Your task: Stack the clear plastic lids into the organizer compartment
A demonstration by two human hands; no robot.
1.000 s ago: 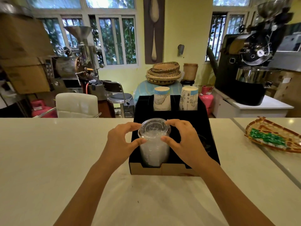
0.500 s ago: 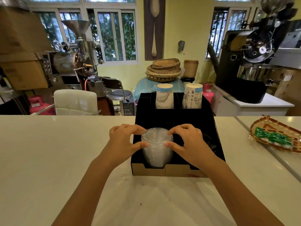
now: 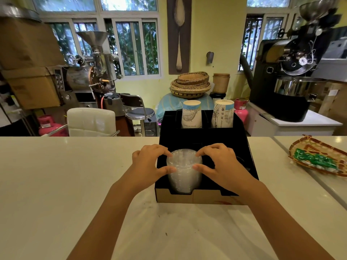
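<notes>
Head view, only one. Left hand (image 3: 150, 164) sits at the left side of the lid stack (image 3: 184, 171): thumb pressed on the stack's near-left wall, index curled over its top rim, so the hand is half closed around the stack w/ fingers bent, not flat. Right hand (image 3: 219, 166) mirrors it on the right side: thumb on the near-right wall, fingertips on the top rim's far-right edge. Both hands grip the same stack between them; forearms come in from the bottom of the frame, over the white table (image 3: 65, 184).

Lid stack is clear plastic, upright, standing in the organizer (image 3: 204, 198)'s front-left compartment, its base down behind the cardboard front lip at the notch. Top of the stack rises above the compartment walls. Organizer is black inside, plain brown cardboard on the front face, and rests on the table approx. centre.

Rear compartments hold 2 stacks of paper cups, upside down: left cup stack (image 3: 191, 114) and right cup stack (image 3: 223, 113), side by side, each in its own slot. Front-right compartment is dark & mostly hidden by the right hand; contents can't be told.

Woven tray (image 3: 300, 147) lies far right on the table, well apart from the organizer, w/ green packets (image 3: 315, 159) in it.
</notes>
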